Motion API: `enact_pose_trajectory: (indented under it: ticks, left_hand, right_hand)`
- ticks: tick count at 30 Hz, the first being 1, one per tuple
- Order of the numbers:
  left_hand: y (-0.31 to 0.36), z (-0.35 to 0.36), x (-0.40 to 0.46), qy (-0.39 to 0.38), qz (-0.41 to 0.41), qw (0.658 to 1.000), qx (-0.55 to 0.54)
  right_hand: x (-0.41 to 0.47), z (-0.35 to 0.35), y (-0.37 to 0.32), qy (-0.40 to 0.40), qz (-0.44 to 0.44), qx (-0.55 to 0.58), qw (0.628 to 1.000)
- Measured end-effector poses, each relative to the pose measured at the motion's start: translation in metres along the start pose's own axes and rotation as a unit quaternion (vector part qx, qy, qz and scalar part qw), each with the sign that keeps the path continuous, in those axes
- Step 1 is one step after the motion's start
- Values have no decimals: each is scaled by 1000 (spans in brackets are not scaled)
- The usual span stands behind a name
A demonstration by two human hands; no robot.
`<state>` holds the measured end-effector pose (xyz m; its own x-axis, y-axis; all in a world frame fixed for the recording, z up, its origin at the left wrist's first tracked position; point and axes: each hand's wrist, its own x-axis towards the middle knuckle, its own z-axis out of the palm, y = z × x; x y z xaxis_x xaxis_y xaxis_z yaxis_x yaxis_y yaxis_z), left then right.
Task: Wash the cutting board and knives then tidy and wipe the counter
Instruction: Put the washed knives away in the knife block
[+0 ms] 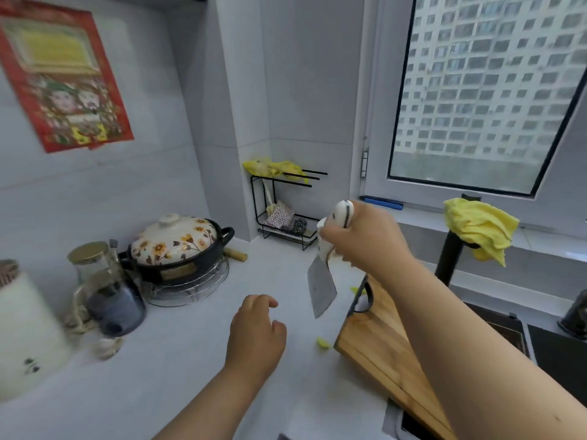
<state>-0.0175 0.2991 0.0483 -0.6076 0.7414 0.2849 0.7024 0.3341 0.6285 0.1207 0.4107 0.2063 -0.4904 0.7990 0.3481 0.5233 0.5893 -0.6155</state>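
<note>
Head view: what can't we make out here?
- Sink: basin hidden by the right arm and cutting board.
- Knife: right hand covers its handle.
- Jars at left: motion blur, contents unreadable.
- White container: cut by left edge.

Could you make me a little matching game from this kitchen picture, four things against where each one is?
Things:
1. cleaver
2. yellow cloth
3. flowered pot
4. cutting board

Places:
A. on a round wire rack at the left of the counter
B. draped over the black faucet
C. tilted at the sink's edge, under the right forearm
D. held in the right hand, blade pointing down

Pairs: 1-D, 2-B, 3-A, 4-C
</note>
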Motion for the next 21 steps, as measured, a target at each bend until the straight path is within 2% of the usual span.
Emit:
enact_pose_trajectory:
  ticks: [4,8,21]
  left_hand:
    - [-37,-40,1,40,-26,999,14]
    - [-80,-84,-5,75,-56,995,36]
    - [-207,-233,-14,189,-118,963,152]
  right_hand:
    - [9,34,-50,-37,-6,92,995]
    - [9,77,-98,-54,-34,135,989]
    - [8,187,-259,-49,-101,310,944]
